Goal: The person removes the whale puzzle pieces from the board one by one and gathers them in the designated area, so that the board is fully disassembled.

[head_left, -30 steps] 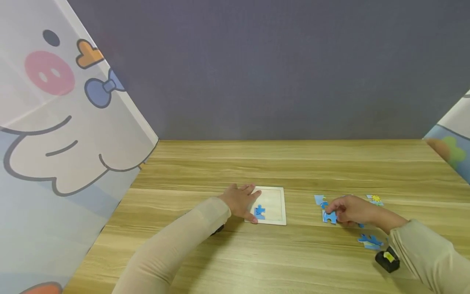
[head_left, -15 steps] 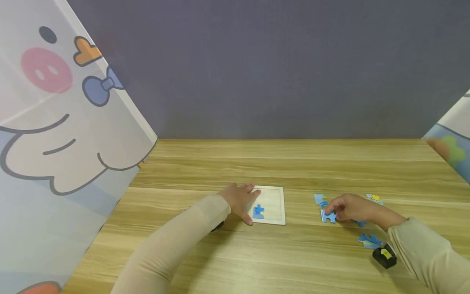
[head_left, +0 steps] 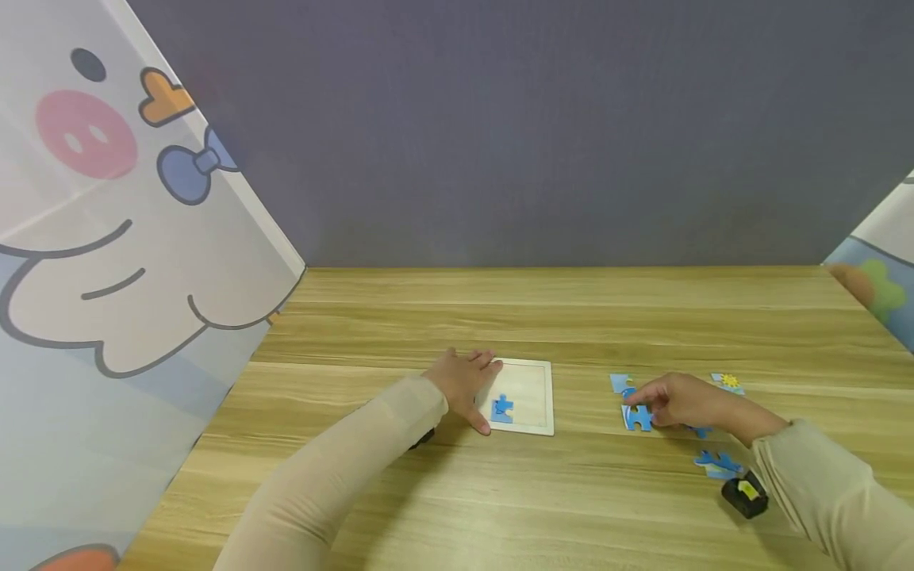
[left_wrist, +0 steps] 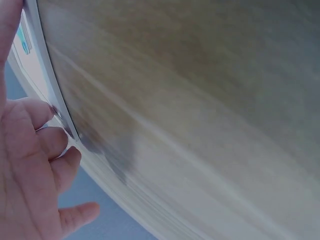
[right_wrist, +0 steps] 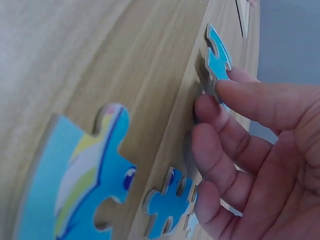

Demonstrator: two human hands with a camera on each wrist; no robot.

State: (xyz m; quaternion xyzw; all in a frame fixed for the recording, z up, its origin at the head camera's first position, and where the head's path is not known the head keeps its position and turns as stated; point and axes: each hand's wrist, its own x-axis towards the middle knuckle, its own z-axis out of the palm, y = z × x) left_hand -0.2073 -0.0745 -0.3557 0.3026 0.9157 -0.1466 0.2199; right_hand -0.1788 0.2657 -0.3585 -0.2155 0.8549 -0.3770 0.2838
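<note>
My left hand (head_left: 462, 387) rests with fingers spread on the left side of a white square puzzle tray (head_left: 549, 400). One blue jigsaw piece (head_left: 503, 408) lies inside the tray, near its lower left corner. To the right, my right hand (head_left: 677, 400) pinches another blue jigsaw piece (head_left: 638, 419) between thumb and fingers. In the right wrist view this held piece (right_wrist: 218, 64) sits tilted at the fingertips, partly hidden by the thumb. A light blue piece (head_left: 620, 384) lies just behind it on the table.
More jigsaw pieces lie around my right hand: one with a yellow sun (head_left: 729, 381), a blue one (head_left: 719, 464) near the wrist camera (head_left: 745, 496), and one partly hidden (head_left: 700, 432). A grey wall (head_left: 543, 135) rises behind the wooden table (head_left: 543, 507).
My right index finger has straightened a little over the held piece, which has shifted slightly left. My left hand's fingers have moved slightly on the tray's edge.
</note>
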